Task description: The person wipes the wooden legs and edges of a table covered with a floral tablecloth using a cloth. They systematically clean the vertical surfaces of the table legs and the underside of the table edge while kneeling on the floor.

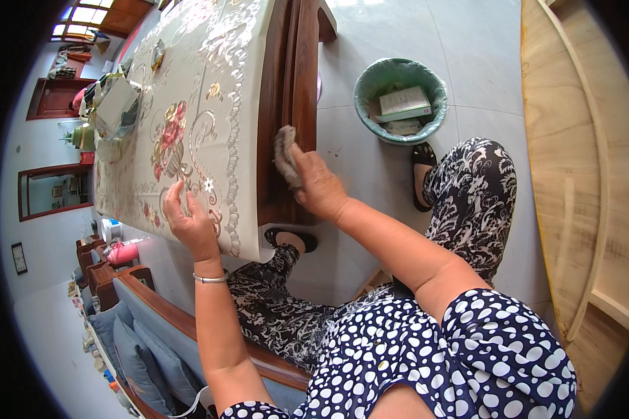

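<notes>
My right hand (pixel 319 185) is closed on a greyish-brown cloth (pixel 285 155), which it presses against the dark wooden side (pixel 272 181) of a table. Over the tabletop lies a cream tablecloth (pixel 217 84) with red flowers and a scalloped silver border. My left hand (pixel 187 218), a silver bangle on its wrist, hovers over or rests on the cloth near the table's close corner; which of the two I cannot tell. Its fingers are apart and slightly curled, with nothing in them.
On the floor right of the table stands a lined green waste bin (pixel 400 101) with a white box (pixel 404 103) inside. Pale wooden boards (pixel 573 153) line the right side. A wooden sofa with blue cushions (pixel 136 349) is at lower left. Clutter (pixel 115 108) covers the table's left edge.
</notes>
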The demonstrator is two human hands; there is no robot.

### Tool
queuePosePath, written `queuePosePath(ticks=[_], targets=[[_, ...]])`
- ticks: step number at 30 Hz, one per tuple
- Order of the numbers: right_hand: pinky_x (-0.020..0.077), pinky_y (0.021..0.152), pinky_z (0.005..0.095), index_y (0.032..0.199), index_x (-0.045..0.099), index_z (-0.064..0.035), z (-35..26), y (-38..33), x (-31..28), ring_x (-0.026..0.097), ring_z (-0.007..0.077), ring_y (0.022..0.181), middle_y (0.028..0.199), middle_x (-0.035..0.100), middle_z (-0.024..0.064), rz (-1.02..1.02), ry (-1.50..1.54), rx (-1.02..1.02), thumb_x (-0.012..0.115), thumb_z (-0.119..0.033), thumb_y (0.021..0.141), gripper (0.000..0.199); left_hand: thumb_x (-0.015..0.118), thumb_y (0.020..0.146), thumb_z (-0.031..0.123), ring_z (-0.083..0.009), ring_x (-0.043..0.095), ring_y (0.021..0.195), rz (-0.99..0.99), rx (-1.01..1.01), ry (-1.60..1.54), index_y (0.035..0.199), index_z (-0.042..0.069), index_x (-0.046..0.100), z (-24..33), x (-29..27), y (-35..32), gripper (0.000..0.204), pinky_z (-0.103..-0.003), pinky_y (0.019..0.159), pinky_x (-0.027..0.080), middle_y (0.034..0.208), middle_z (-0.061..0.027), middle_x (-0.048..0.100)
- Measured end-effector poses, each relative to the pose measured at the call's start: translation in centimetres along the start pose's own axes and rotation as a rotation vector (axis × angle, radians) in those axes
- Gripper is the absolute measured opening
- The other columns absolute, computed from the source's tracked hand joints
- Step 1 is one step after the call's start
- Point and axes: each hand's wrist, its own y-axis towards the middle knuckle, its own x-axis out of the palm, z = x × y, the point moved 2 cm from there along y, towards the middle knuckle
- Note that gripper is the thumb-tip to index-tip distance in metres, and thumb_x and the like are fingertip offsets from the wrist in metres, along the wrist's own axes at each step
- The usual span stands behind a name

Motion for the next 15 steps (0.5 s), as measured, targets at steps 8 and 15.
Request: queuePosePath(ticks=[8,15], targets=[[0.0546,0.081,0.0463,0.124,0.046,-0.0007,0.2,4.6,0.6,0.060,0.0359,0.100,0.111,0.055,0.0186,-0.166,-0.207,0.145,0.071,-0.010,0.076,0.055,0.057,0.092,-0.001,-0.0269,0.058,0.110,-0.060,-0.034,0.004,0.119,0.001,0.060,0.7,-0.5,0.2,0.027,-0.037,0.095,0.046,0.120,-0.0133,0.062],[0.0528,0.088,0.0465,0.118,0.056,-0.0052,4.7,17.7,-1.6,0.062,0.0402,0.106,0.118,0.057,0.0224,-0.164,-0.249,0.271,0.067,-0.016,0.082,0.039,0.055,0.093,0.000,-0.0233,0.057,0.113,-0.147,-0.085,-0.036,0.121,0.002,0.060,0.8,-0.4,0.6,0.028,-0.036,0.098,0.043,0.123,-0.0112,0.062]])
